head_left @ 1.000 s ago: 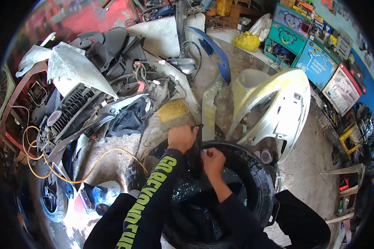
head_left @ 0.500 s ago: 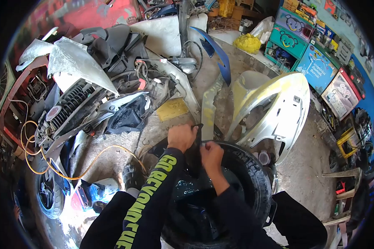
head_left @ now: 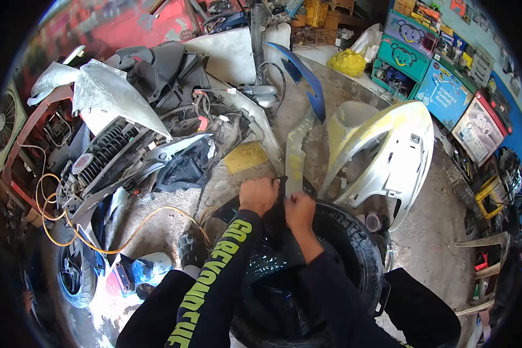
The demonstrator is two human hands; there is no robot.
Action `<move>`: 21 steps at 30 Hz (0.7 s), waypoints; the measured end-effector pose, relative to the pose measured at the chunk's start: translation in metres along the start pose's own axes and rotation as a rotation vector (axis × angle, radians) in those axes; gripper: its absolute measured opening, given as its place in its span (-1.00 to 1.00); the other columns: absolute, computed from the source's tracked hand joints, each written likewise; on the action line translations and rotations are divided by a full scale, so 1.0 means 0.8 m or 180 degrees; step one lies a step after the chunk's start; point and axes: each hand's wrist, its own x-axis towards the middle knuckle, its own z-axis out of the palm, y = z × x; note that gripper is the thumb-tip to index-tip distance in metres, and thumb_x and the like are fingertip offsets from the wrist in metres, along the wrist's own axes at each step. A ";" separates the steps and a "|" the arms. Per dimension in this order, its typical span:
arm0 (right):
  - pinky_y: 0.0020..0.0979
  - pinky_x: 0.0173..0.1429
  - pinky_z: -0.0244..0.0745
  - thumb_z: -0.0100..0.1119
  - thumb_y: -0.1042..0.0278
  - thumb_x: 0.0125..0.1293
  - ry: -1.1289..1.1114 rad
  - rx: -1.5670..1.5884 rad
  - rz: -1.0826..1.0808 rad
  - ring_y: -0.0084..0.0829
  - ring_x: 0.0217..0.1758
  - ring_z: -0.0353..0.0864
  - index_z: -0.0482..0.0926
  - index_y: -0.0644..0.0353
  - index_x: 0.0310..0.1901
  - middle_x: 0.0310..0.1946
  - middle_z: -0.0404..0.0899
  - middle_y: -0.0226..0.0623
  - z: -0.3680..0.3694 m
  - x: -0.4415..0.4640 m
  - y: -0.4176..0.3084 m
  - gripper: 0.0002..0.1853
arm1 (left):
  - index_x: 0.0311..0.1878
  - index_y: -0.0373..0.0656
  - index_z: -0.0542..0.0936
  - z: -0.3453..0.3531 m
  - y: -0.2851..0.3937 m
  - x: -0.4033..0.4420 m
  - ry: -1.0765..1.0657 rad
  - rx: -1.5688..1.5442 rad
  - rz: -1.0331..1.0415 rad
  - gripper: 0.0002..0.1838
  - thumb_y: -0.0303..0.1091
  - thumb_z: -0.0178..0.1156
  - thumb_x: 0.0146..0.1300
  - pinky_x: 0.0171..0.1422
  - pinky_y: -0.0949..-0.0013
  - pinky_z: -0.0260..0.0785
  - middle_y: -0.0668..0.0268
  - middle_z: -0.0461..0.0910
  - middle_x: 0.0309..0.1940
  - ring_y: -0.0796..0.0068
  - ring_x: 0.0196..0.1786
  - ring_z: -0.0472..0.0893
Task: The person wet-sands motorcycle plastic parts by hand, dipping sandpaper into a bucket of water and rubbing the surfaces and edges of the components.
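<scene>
A dark panel stands over a round black tub that holds dark water. Wrapped round the panel's upper left edge is my left hand, with its fingers closed. My right hand is closed against the panel's right side, just above the tub's far rim. Whatever lies between its fingers is too small to make out. Under the water's surface, the tub's contents are dark and hard to tell.
Motorcycle parts, among them a grey fairing, lie at the left with an orange hose. A white and yellow fairing stands beyond the tub. Drawers are at the back right, a wooden frame at the right edge.
My right hand has moved slightly up along the panel. My left hand keeps its hold. The whole view has shifted a little.
</scene>
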 end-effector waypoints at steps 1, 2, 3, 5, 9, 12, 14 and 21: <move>-0.08 -0.34 0.44 0.36 0.42 0.09 -0.0027 -0.0049 -0.0049 0.16 -0.41 0.60 0.53 0.36 -0.53 -0.58 0.51 0.12 -0.002 -0.006 0.001 -0.78 | -0.02 -0.09 0.61 0.000 0.000 -0.001 -0.0030 0.0012 -0.0017 -0.58 0.04 -0.03 0.46 -0.02 -0.03 0.52 -0.06 0.70 -0.27 -0.08 -0.15 0.70; -0.08 -0.34 0.44 0.36 0.42 0.09 -0.0025 -0.0042 -0.0080 0.16 -0.41 0.60 0.53 0.36 -0.53 -0.58 0.51 0.12 -0.003 -0.008 0.002 -0.78 | -0.02 -0.09 0.61 0.000 0.000 0.001 -0.0053 0.0022 -0.0044 -0.57 0.05 -0.04 0.46 -0.01 -0.03 0.52 -0.06 0.70 -0.26 -0.08 -0.15 0.70; -0.05 -0.30 0.47 0.36 0.39 0.12 -0.0151 0.0032 0.0142 0.15 -0.39 0.62 0.58 0.33 -0.50 -0.55 0.56 0.09 -0.006 -0.012 0.002 -0.80 | -0.02 -0.09 0.61 -0.002 0.001 0.003 -0.0037 0.0011 -0.0066 -0.57 0.05 -0.04 0.46 -0.01 -0.03 0.52 -0.06 0.70 -0.26 -0.08 -0.15 0.70; -0.03 -0.25 0.50 0.35 0.36 0.15 -0.0292 0.0099 0.0404 0.14 -0.37 0.65 0.63 0.31 -0.47 -0.52 0.61 0.06 -0.003 -0.012 0.004 -0.81 | -0.01 -0.09 0.62 -0.002 0.002 0.000 -0.0061 -0.0023 -0.0071 -0.57 0.05 -0.04 0.46 0.00 -0.03 0.52 -0.04 0.71 -0.25 -0.07 -0.12 0.70; -0.04 -0.27 0.48 0.35 0.36 0.13 -0.0166 0.0036 0.0253 0.14 -0.37 0.63 0.59 0.31 -0.51 -0.53 0.56 0.11 -0.005 -0.013 0.004 -0.79 | -0.01 -0.09 0.63 -0.003 0.001 0.002 -0.0029 -0.0107 -0.0043 -0.57 0.05 -0.03 0.45 0.02 -0.04 0.51 -0.03 0.71 -0.23 -0.06 -0.11 0.70; -0.04 -0.29 0.46 0.34 0.37 0.13 -0.0100 0.0090 0.0191 0.14 -0.36 0.63 0.56 0.32 -0.52 -0.53 0.53 0.14 -0.004 -0.020 0.005 -0.78 | 0.01 -0.06 0.63 0.001 0.000 0.002 -0.0093 -0.0005 -0.0077 -0.57 0.06 -0.03 0.44 0.03 -0.04 0.52 -0.03 0.71 -0.22 -0.05 -0.10 0.70; -0.05 -0.29 0.46 0.33 0.38 0.13 0.0039 0.0175 0.0171 0.14 -0.35 0.64 0.56 0.33 -0.51 -0.53 0.54 0.13 0.005 -0.008 0.007 -0.78 | 0.03 -0.04 0.64 0.005 -0.002 0.003 -0.0052 0.0004 -0.0018 -0.57 0.07 -0.02 0.43 0.04 -0.05 0.52 -0.05 0.70 -0.21 -0.06 -0.09 0.70; -0.08 -0.27 0.50 0.33 0.41 0.11 -0.0376 0.0221 0.0488 0.15 -0.32 0.65 0.61 0.36 -0.45 -0.50 0.59 0.12 -0.016 -0.018 -0.007 -0.83 | 0.04 -0.04 0.62 -0.005 0.003 -0.002 -0.0158 0.0005 -0.0134 -0.57 0.06 -0.02 0.43 0.03 -0.05 0.51 -0.04 0.70 -0.22 -0.07 -0.09 0.69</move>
